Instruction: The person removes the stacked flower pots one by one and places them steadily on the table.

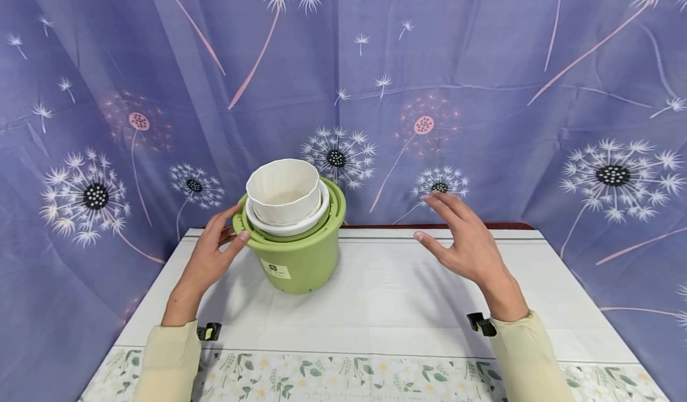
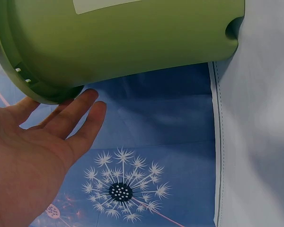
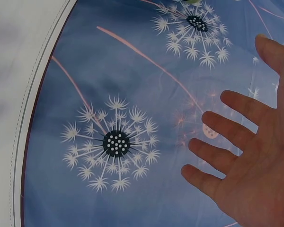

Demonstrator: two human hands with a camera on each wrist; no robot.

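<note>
A green plastic flowerpot (image 1: 308, 265) with a pale label stands upright on the table, left of centre. Nested inside it are a round white pot (image 1: 290, 231) and, topmost, a faceted white pot (image 1: 283, 211). At the green pot's left side is my left hand (image 1: 206, 262), its thumb near the front of the rim and its fingers spread along the outside. The left wrist view shows these fingers (image 2: 78, 116) loosely extended by the rim. My right hand (image 1: 467, 244) hovers over the table's right half, fingers spread and holding nothing, as the right wrist view confirms.
A white tablecloth (image 1: 386, 306) with a floral front border (image 1: 333, 375) covers the table. Blue-purple curtains (image 1: 483, 44) with dandelion prints hang behind and at both sides. The pots stand near the table's back edge.
</note>
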